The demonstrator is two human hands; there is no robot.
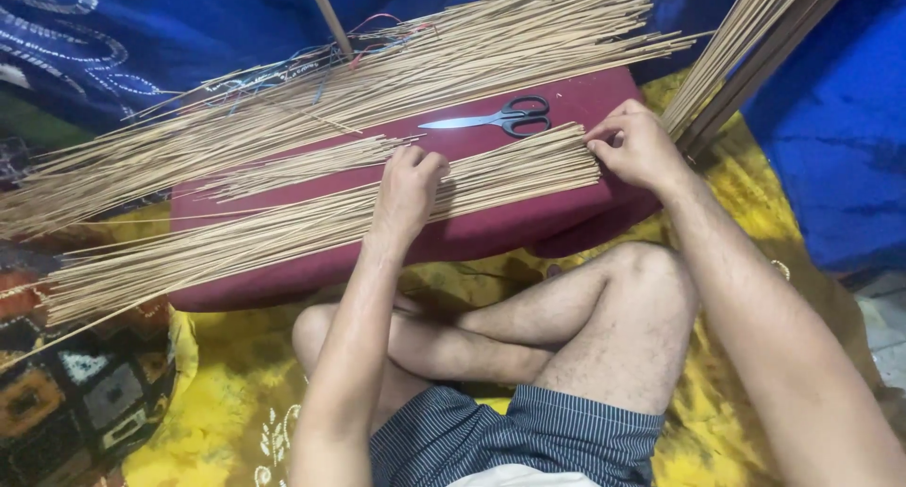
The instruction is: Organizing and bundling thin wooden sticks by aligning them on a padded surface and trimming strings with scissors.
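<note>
Yellow cloth underlies a maroon cushion (528,227). My left hand (408,187) presses curled on the stick bundle (510,171) along its near edge; my right hand (637,145) pinches the evened ends. Loose sticks (283,109) and scissors (500,117) remain untouched behind.

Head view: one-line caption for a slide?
Left hand and right hand press a bundle of thin sticks on a maroon cushion beside scissors.

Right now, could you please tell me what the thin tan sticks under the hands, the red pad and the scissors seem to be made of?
The thin tan sticks look like split bamboo or similar wood: pale, matte, straight. The red pad seems fabric-covered cushion, soft-edged and dull. The scissors show shiny metal blades and black, probably plastic, handles.
</note>
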